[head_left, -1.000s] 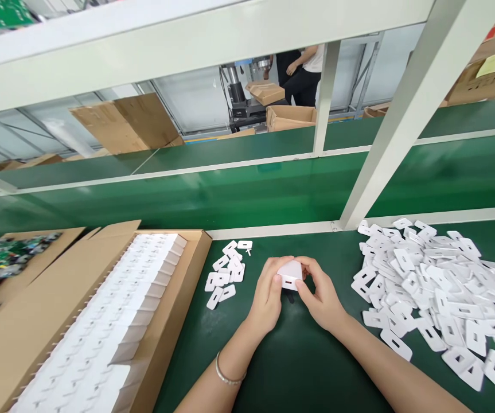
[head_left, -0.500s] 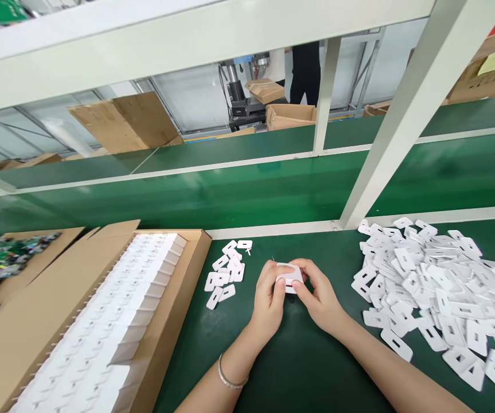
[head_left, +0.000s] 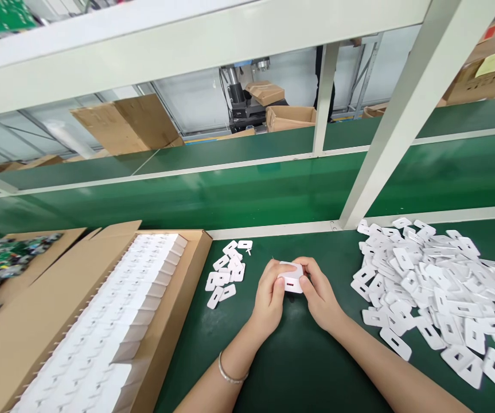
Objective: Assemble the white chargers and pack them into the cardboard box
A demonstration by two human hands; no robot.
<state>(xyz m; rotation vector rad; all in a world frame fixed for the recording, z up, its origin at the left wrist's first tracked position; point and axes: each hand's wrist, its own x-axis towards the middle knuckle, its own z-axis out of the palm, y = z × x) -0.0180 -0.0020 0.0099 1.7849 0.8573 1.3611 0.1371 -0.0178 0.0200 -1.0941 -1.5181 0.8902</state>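
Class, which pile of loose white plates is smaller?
The left pile, between the cardboard box and the left hand; it holds far fewer pieces than the widely spread right pile.

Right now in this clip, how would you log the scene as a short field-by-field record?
left hand: grips white housing's left side
right hand: grips its right side
held item: small white housing, dark slot facing the wearer
left of hands: small group of slotted white plates, then open cardboard carton
right of hands: large heap of slotted white plates
surface: green tabletop
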